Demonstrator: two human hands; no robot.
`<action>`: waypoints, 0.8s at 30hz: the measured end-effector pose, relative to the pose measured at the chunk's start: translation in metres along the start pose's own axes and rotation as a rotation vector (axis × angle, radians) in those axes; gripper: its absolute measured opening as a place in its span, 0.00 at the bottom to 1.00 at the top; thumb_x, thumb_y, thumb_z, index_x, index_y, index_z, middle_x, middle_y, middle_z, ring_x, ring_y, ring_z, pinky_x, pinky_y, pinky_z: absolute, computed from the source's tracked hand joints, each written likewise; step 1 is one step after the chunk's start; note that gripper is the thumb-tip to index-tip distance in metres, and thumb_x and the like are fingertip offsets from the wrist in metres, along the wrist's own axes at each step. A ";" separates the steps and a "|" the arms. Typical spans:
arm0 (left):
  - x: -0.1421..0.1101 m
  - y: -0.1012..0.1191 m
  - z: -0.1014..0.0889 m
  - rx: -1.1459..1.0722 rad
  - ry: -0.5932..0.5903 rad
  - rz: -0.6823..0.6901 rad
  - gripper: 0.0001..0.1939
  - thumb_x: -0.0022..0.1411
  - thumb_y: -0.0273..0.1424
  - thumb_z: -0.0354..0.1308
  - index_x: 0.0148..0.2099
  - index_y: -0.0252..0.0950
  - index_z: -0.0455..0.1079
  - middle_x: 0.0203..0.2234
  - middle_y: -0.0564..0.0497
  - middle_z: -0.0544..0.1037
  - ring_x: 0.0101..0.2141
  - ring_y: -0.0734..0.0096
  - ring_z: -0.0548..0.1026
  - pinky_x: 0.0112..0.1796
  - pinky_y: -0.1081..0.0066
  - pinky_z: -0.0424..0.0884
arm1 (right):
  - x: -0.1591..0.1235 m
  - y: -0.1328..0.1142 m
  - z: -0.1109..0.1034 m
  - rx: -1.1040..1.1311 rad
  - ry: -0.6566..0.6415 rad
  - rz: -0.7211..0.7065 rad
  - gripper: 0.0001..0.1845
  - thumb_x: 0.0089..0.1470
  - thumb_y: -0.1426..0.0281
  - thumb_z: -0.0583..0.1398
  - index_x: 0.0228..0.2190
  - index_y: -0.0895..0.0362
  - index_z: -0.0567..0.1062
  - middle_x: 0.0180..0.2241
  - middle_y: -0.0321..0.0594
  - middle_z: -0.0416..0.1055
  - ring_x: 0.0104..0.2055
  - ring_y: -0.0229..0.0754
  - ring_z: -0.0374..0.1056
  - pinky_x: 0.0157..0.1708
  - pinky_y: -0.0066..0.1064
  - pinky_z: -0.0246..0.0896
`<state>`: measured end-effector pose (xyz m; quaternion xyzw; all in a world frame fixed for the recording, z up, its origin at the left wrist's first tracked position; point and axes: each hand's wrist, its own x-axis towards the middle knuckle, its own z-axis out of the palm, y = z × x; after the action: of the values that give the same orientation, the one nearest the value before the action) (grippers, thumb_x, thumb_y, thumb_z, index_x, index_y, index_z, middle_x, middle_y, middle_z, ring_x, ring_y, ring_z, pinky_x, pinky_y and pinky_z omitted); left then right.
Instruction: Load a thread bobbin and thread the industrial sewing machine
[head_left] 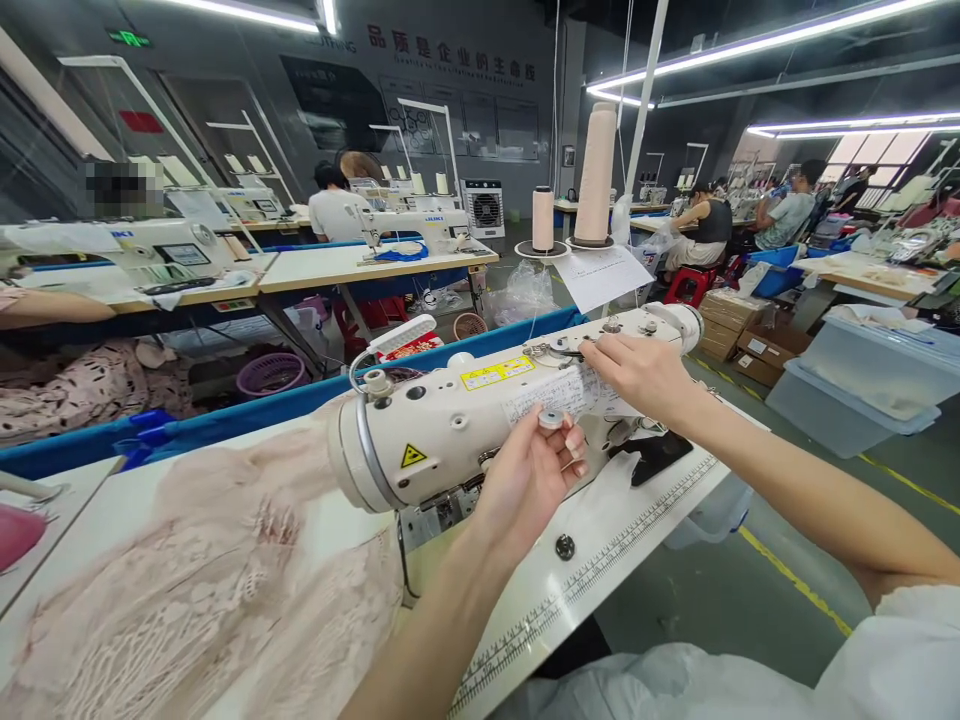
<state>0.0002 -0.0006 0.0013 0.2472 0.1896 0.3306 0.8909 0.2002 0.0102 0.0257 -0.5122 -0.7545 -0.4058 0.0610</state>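
Two hands of mine at the machine, both bare: left hand (529, 475) turned palm up, thumb and fingers pinching one small round silver bobbin (551, 419) just in front of the sewing machine (446, 440); right hand (630, 370) on top of the machine, fingers bent down at one dark lever (571, 352), and whether they grip it or only touch it I cannot tell. On the machine's body, two yellow labels, one long (498, 373) and one triangular (413, 456), plus handwritten paper (525, 400) partly behind my fingers. On the worktop (600, 512): one dark round piece (565, 546) lying apart from both hands, one printed ruler strip (622, 537) along the near edge, one black piece (660, 457) below my right wrist, and a heap of pale pink lace fabric (217, 570) to the left, its separate pieces not countable. Beyond the machine, two pink thread cones, one short (543, 220) and one tall (595, 175), stand upright side by side, with one white sheet (604, 275) just below them
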 end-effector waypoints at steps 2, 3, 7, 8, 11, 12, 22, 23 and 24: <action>0.000 0.000 0.000 -0.003 -0.001 0.005 0.17 0.72 0.36 0.44 0.32 0.34 0.65 0.25 0.53 0.62 0.25 0.76 0.62 0.28 0.75 0.64 | 0.001 0.001 -0.001 -0.010 0.012 -0.021 0.20 0.66 0.78 0.44 0.46 0.61 0.74 0.32 0.42 0.74 0.33 0.39 0.63 0.30 0.33 0.50; 0.000 0.000 0.000 -0.002 -0.007 0.005 0.17 0.72 0.36 0.44 0.32 0.34 0.65 0.25 0.53 0.62 0.25 0.76 0.62 0.28 0.76 0.64 | 0.001 0.001 -0.002 -0.011 0.015 -0.023 0.21 0.67 0.78 0.44 0.46 0.61 0.74 0.32 0.42 0.74 0.33 0.39 0.63 0.30 0.33 0.50; 0.000 0.000 0.000 0.010 -0.038 0.001 0.16 0.71 0.36 0.46 0.32 0.33 0.65 0.25 0.53 0.62 0.26 0.76 0.62 0.29 0.76 0.64 | 0.002 0.002 -0.003 -0.039 0.017 -0.020 0.22 0.67 0.78 0.43 0.44 0.61 0.75 0.31 0.40 0.74 0.32 0.39 0.62 0.30 0.33 0.49; 0.000 0.000 0.000 0.011 -0.038 0.002 0.16 0.71 0.36 0.46 0.32 0.33 0.65 0.25 0.53 0.62 0.26 0.76 0.62 0.29 0.76 0.64 | 0.002 0.002 -0.002 -0.053 0.023 -0.027 0.22 0.67 0.78 0.43 0.44 0.60 0.75 0.31 0.40 0.74 0.32 0.39 0.62 0.30 0.32 0.49; 0.000 0.000 -0.001 0.011 -0.030 0.006 0.17 0.71 0.37 0.44 0.32 0.34 0.64 0.25 0.53 0.62 0.26 0.76 0.62 0.29 0.76 0.64 | 0.001 0.002 0.002 -0.086 0.074 -0.065 0.20 0.66 0.79 0.45 0.45 0.61 0.74 0.31 0.40 0.74 0.33 0.39 0.63 0.30 0.33 0.49; 0.000 0.000 -0.001 0.011 -0.030 0.007 0.17 0.72 0.37 0.44 0.32 0.34 0.64 0.25 0.54 0.62 0.26 0.76 0.62 0.29 0.76 0.64 | 0.001 0.002 0.004 -0.092 0.091 -0.076 0.19 0.66 0.79 0.45 0.46 0.62 0.74 0.31 0.40 0.74 0.33 0.39 0.63 0.30 0.33 0.49; 0.002 -0.001 -0.001 0.011 -0.041 0.006 0.19 0.72 0.38 0.43 0.32 0.34 0.64 0.24 0.54 0.62 0.25 0.77 0.62 0.28 0.76 0.63 | 0.003 0.003 0.010 -0.158 0.222 -0.095 0.14 0.64 0.80 0.50 0.40 0.61 0.75 0.29 0.38 0.73 0.31 0.37 0.63 0.29 0.32 0.49; 0.001 -0.002 -0.001 0.012 -0.039 0.005 0.19 0.72 0.38 0.43 0.32 0.34 0.64 0.24 0.54 0.62 0.25 0.77 0.62 0.28 0.76 0.63 | 0.002 0.004 0.009 -0.163 0.226 -0.088 0.14 0.63 0.80 0.50 0.40 0.60 0.75 0.29 0.37 0.73 0.30 0.36 0.63 0.29 0.32 0.49; -0.001 -0.004 -0.002 0.016 -0.038 0.004 0.19 0.72 0.38 0.43 0.32 0.34 0.64 0.24 0.54 0.62 0.25 0.77 0.62 0.29 0.76 0.63 | 0.000 0.004 0.006 -0.167 0.242 -0.080 0.13 0.63 0.79 0.50 0.40 0.60 0.74 0.28 0.36 0.73 0.30 0.36 0.63 0.28 0.31 0.49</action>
<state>0.0001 -0.0026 -0.0026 0.2611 0.1747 0.3260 0.8916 0.2056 0.0149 0.0239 -0.4322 -0.7252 -0.5280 0.0927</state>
